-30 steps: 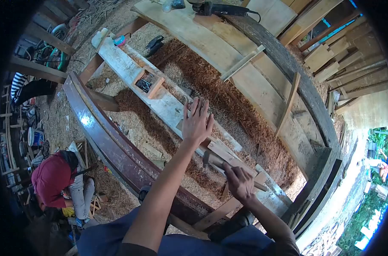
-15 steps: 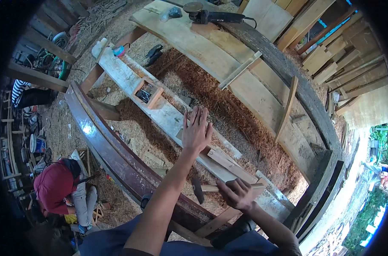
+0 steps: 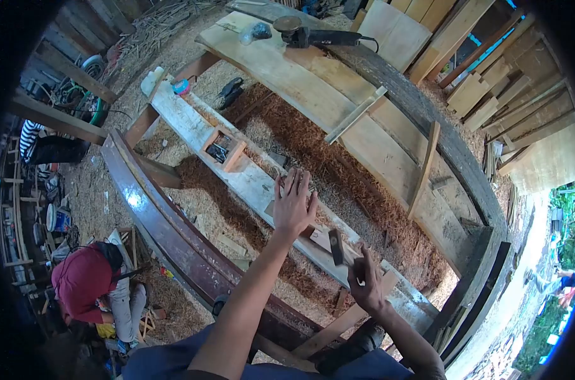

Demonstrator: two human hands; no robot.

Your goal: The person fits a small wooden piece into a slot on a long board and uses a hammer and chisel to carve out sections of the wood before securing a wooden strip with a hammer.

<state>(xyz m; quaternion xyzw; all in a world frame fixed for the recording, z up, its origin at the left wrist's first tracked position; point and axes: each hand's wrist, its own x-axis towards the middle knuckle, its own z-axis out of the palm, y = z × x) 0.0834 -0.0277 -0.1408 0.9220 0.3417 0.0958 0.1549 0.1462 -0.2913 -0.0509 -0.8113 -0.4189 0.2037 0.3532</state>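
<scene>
My right hand (image 3: 368, 283) is closed around the handle of a hammer. The hammer's dark head (image 3: 336, 247) shows over a short wooden piece (image 3: 319, 238) lying along the narrow bench plank (image 3: 262, 196). To the left of it, my left hand (image 3: 293, 206) lies with fingers stretched out and slightly apart over the plank, close to the end of that wooden piece. Its palm faces down, so whatever is under it is hidden. Farther up the plank sits a small wooden box (image 3: 238, 156) with dark metal bits inside.
A brown curved timber (image 3: 173, 221) runs along the left. Across the shavings lies a wide board (image 3: 287, 69) bearing cross-battens and an angle grinder (image 3: 316, 38). A blue-and-pink round item (image 3: 181, 87) rests at the plank's far end. One person (image 3: 88, 278) crouches at lower left.
My right hand has turned, swinging the hammer head up from below the plank to over the wooden piece. My left hand stays in place on the plank; the view has shifted slightly.
</scene>
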